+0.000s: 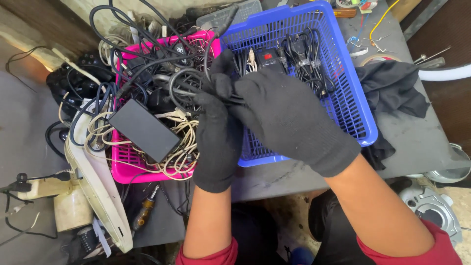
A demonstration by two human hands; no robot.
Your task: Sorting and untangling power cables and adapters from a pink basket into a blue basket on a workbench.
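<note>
Judging by the baskets, sorting was only partly done: a few bundled black cords lay in the blue plastic basket (pixel 353 105), while the pink plastic basket (pixel 128 162) remained heaped with tangled cables. Both gloved hands, left hand (pixel 216 132) and right hand (pixel 289 118), were clenched around a black cable (pixel 184 91) between the baskets, above the table (pixel 422 142)

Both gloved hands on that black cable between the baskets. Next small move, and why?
Probably finish gathering the black cable and lower it into the blue basket. Left hand and right hand grip it together right at that basket's edge, where coiled cables already lie, while the pink basket holds a loose tangle. Whether the cable is free of the tangle is unclear.
</note>
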